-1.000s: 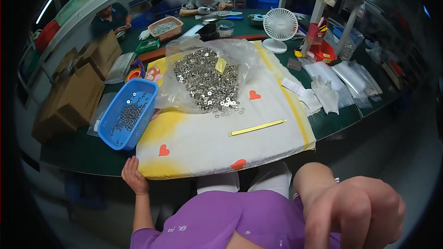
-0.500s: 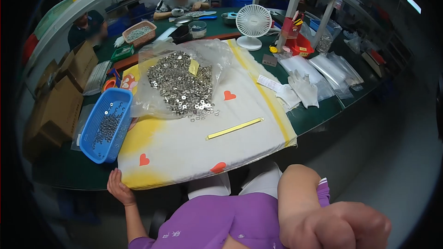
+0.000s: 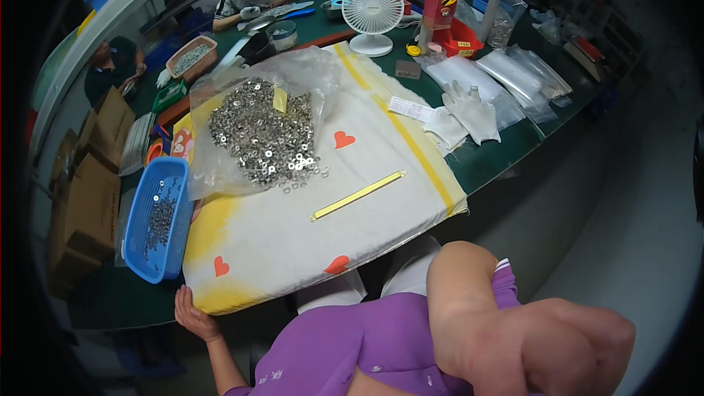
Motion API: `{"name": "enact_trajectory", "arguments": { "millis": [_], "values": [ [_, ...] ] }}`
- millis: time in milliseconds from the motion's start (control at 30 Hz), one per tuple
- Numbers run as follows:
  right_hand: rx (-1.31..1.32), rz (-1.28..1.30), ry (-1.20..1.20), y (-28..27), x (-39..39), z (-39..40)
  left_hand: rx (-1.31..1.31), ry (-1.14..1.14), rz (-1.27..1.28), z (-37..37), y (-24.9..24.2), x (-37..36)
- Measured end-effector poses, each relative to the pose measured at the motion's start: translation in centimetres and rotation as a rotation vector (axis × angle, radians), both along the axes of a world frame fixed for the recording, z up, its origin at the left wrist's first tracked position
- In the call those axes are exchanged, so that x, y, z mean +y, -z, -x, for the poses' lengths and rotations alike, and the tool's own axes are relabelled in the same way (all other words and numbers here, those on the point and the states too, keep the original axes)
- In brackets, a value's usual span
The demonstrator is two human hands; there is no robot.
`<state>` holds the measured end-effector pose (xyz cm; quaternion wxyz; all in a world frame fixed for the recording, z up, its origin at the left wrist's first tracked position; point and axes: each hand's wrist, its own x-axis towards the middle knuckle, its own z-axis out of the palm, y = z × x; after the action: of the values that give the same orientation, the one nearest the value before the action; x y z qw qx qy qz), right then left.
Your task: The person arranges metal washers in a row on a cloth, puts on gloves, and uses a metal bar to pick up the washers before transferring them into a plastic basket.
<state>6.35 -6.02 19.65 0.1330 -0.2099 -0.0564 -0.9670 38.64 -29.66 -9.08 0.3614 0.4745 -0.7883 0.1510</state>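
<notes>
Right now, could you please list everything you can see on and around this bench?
Washers: one heap, silver, on a clear bag on the cloth.
Cloth: one, white and yellow with red hearts, on the green table.
Strip: one, yellow, on the cloth.
Basket: one, blue, left of the cloth, holding small metal parts.
Fan: one, white, at the back.
Gloves: white, right of the cloth.
Cardboard boxes: brown, far left.
Left hand: at the cloth's near corner.
Right hand: fist, close to the camera.
</notes>
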Motion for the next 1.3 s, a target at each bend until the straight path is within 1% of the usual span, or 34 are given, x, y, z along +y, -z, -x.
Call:
{"name": "enact_trajectory", "arguments": {
  "millis": [67, 100, 167, 200, 267, 300, 367, 400, 467, 500, 567, 600, 667, 800, 867, 900, 967, 1000, 1067, 1167, 1200, 1267, 1300],
  "values": [
    [-0.204, 0.528, 0.085, 0.8, -1.5, -0.9, 0.012, -0.003, -0.002, 0.2, 0.1, 0.0],
    [-0.199, 0.537, 0.075, 0.0, -0.5, -0.4, 0.021, -0.011, 0.008, 0.2, 0.1, -0.1],
    [-0.141, -0.322, -0.317, -2.5, 2.2, 1.2, 0.017, -0.024, -0.02, 0.2, 0.1, 0.1],
    [-0.124, -0.308, -0.325, -2.3, 1.8, 1.2, 0.022, -0.027, -0.02, 0.2, 0.2, 0.1],
    [-0.115, -0.053, -0.262, -1.0, 0.8, 0.8, 0.032, -0.032, -0.01, 0.3, 0.2, 0.1],
    [-0.12, -0.052, -0.263, -0.5, -1.0, 0.7, 0.026, -0.025, -0.021, 0.2, 0.1, 0.1],
    [-0.001, 0.93, -0.153, 0.0, -4.6, 0.9, 0.007, -0.016, -0.035, 0.1, 0.0, 0.1],
    [-0.006, 0.916, -0.133, 0.0, -3.3, 0.7, 0.009, -0.015, -0.024, 0.2, -0.2, 0.1],
    [-0.307, -0.169, -0.094, -0.5, 0.5, 0.0, 0.0, 0.003, -0.036, 0.3, -0.1, 0.1],
    [-0.319, -0.184, -0.078, -0.4, -0.1, 0.7, 0.004, 0.0, -0.025, 0.1, 0.0, -0.1],
    [0.057, 0.163, -0.193, -0.3, -2.8, 3.0, -0.002, 0.008, -0.027, 0.0, 0.0, 0.0],
    [0.045, 0.154, -0.18, -0.4, -3.5, 3.0, -0.004, 0.014, -0.023, 0.0, -0.1, -0.1],
    [0.012, 0.335, -0.003, -0.3, -4.3, 3.0, -0.01, 0.032, -0.02, 0.0, -0.3, -0.2],
    [0.049, 0.313, 0.045, 0.4, -3.4, 3.7, 0.005, 0.036, -0.001, 0.1, -0.3, -0.4],
    [0.134, 0.289, 0.022, 0.7, -3.0, 4.1, 0.011, 0.054, 0.003, 0.2, -0.4, -0.4],
    [0.134, 0.287, 0.027, 0.7, -2.8, 4.0, 0.009, 0.058, 0.012, 0.3, -0.5, -0.4],
    [0.019, 0.197, 0.134, 0.3, -2.5, 3.5, 0.004, 0.065, 0.019, 0.3, -0.5, -0.3],
    [0.017, 0.195, 0.139, -0.3, -3.6, 3.9, 0.001, 0.064, 0.023, 0.3, -0.5, -0.3],
    [0.085, 0.976, 0.371, -1.8, -6.6, 5.3, -0.001, 0.065, 0.03, 0.3, -0.5, -0.4],
    [0.096, 1.042, 0.371, -2.3, -6.8, 5.6, 0.006, 0.064, 0.046, 0.1, -0.2, -0.5],
    [0.098, 1.046, 0.371, -2.0, -5.7, 5.3, 0.005, 0.066, 0.04, 0.1, -0.2, -0.5],
    [-0.052, 0.257, 0.119, -0.8, -2.3, 3.9, 0.008, 0.066, 0.039, 0.0, -0.2, -0.6],
    [-0.048, 0.262, 0.118, -0.6, -1.6, 3.0, 0.007, 0.067, 0.029, -0.1, -0.2, -0.7]
  ]
}}
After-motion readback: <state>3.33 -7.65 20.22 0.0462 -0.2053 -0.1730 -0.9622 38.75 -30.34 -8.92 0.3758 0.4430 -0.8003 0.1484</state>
